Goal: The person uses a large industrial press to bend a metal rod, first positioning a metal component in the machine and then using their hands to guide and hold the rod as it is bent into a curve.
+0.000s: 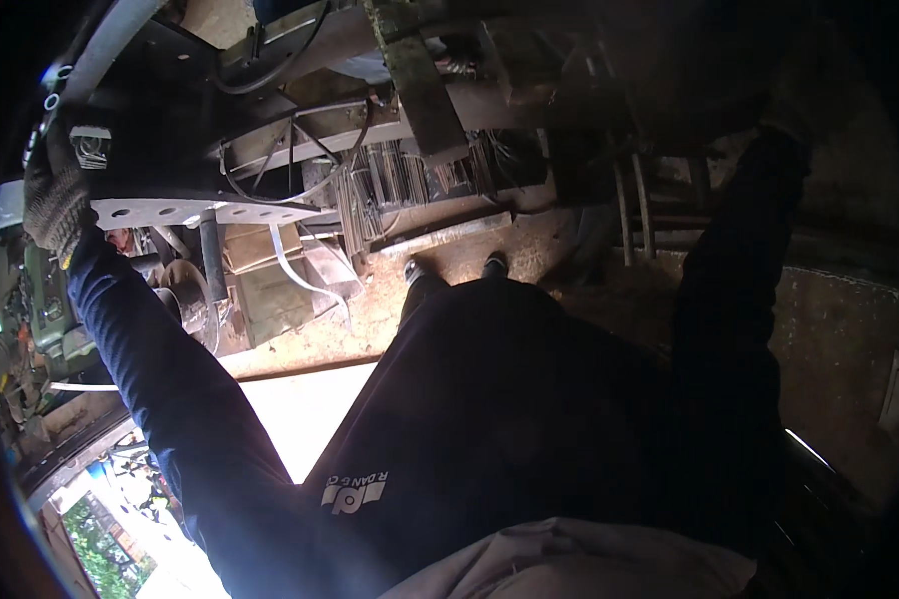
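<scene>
My left hand [58, 205], in a grey knitted glove, is at the far left beside a dark machine frame. Its fingers curl upward into shadow, closed around something I cannot make out. Just right of it runs a pale metal bar [185, 212] with a row of round holes. Above the hand, a curved grey metal piece [110, 48] reaches to the top edge. My right arm stretches to the upper right, where my right hand [791, 122] is nearly lost in darkness. Its fingers and anything in them are hidden.
Bundles of thin metal rods [380, 185] stand ahead of my feet, below a dark upright beam [425, 95]. Bent wires and cardboard [260, 245] lie left of them. Green machinery [55, 309] stands at the far left. Thin upright bars [634, 205] are on the right. Bright light falls from lower left.
</scene>
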The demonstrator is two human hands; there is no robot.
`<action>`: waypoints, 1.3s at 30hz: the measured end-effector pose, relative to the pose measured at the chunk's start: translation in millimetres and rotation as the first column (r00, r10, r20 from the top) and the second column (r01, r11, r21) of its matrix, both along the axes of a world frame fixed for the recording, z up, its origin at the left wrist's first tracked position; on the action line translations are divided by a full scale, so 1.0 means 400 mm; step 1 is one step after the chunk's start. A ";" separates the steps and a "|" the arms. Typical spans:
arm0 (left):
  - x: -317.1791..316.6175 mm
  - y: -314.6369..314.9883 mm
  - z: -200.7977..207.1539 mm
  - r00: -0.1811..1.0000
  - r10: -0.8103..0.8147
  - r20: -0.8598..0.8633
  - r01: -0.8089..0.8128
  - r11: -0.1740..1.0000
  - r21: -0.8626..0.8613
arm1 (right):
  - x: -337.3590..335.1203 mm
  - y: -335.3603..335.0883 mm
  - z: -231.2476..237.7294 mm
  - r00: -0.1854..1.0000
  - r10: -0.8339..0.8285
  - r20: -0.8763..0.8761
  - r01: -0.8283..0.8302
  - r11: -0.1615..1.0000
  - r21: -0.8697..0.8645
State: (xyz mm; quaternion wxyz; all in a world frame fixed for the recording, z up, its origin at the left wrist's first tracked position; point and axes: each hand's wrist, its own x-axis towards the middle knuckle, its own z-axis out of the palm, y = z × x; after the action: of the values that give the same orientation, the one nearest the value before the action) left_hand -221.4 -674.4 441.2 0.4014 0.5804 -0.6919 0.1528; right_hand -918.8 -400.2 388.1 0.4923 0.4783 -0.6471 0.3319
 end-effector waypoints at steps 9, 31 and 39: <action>0.010 -0.010 -0.002 0.998 0.063 -0.010 -0.062 0.991 0.119 | -0.014 0.007 -0.009 0.997 -0.005 0.083 0.002 0.999 0.038; 0.088 -0.075 -0.034 0.857 0.163 0.489 -0.135 0.987 -0.092 | 0.096 0.009 0.010 0.986 0.001 0.169 0.006 0.999 -0.041; 0.088 -0.080 -0.025 0.873 0.198 0.447 -0.156 0.979 -0.129 | 0.022 0.010 -0.009 0.997 -0.081 0.012 0.081 0.996 0.038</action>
State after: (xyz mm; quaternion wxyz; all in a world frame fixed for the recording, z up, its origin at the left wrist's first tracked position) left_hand -186.2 -706.6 431.1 0.2371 0.5702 -0.7034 0.3519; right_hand -910.1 -396.2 384.4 0.4921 0.4586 -0.6753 0.3025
